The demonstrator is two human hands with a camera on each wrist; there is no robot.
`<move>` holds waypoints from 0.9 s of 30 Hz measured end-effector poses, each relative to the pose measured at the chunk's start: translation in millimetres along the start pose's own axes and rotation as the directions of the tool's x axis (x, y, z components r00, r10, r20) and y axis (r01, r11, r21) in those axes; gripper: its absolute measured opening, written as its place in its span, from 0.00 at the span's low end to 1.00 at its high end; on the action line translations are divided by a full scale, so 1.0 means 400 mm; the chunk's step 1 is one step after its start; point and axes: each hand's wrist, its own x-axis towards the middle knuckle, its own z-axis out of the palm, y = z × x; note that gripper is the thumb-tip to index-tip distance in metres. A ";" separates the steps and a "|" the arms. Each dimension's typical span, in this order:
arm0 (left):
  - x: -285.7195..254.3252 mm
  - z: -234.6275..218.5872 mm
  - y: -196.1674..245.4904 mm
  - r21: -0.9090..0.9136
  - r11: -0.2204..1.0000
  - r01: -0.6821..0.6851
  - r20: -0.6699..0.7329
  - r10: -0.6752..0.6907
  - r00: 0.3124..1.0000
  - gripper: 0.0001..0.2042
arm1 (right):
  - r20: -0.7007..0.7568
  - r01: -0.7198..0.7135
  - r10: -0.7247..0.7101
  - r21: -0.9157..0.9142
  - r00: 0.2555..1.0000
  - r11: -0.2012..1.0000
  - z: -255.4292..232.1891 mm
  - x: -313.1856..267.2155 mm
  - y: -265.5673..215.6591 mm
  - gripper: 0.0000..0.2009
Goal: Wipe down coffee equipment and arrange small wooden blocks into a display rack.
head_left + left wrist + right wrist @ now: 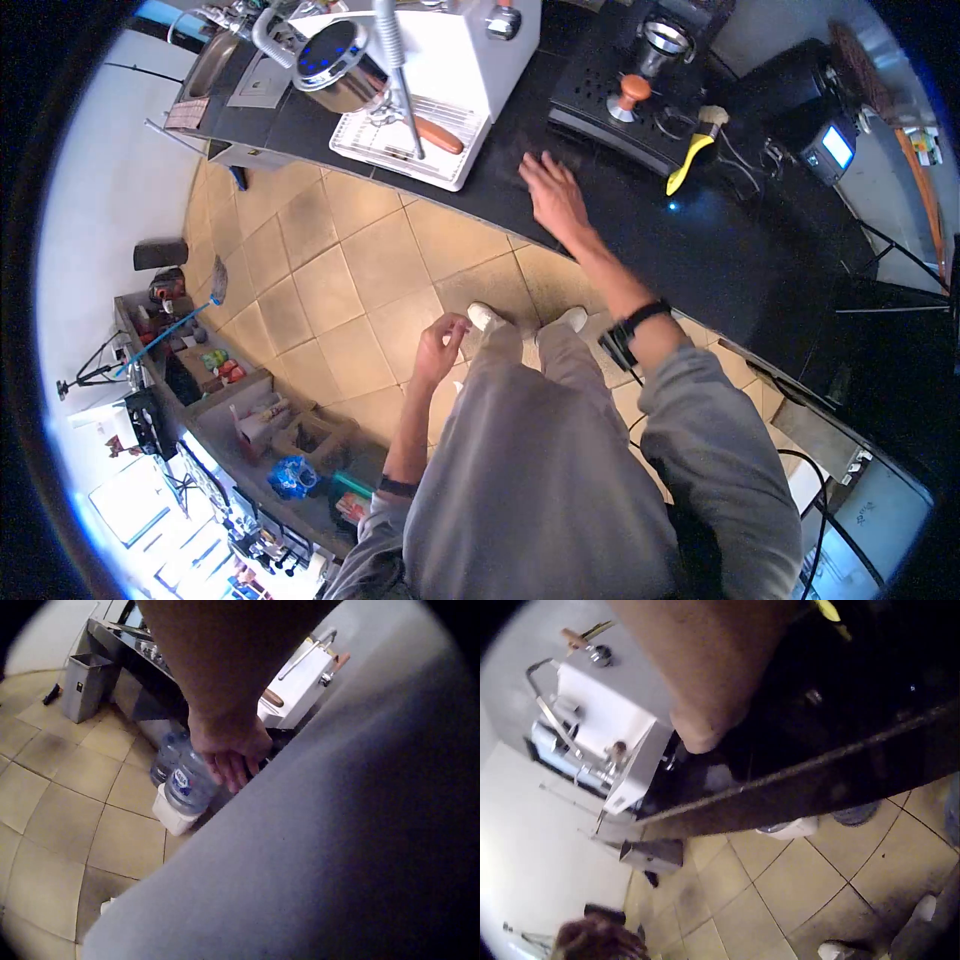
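Observation:
In the head view my right hand (558, 200) is low over the black countertop (630, 260), fingers extended and holding nothing. It lies between the white espresso machine (480, 85) and a black knock-box-like stand (610, 130). My left hand (440, 348) hangs loosely in front of the body, over the floor, with nothing in it. A wooden portafilter handle (438, 136) juts over the machine's drip tray (400, 165). An orange-handled tamper (633, 92) and a yellow-handled brush (690, 165) are to the right hand's right. In the left wrist view, clothing covers much of the scene.
Behind the tamper is a metal portafilter basket (664, 42). A black device with a lit screen (836, 147) sits at the right. Large water bottles (187, 784) stand under the counter near a grey bin (82, 686). Low shelves (250, 400) line the left wall.

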 end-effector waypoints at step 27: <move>0.099 -0.566 0.294 -0.599 0.778 -0.190 0.007 0.242 0.970 0.12 | 0.639 -0.604 -0.045 0.746 0.768 0.281 -0.366 0.154 -0.619 0.23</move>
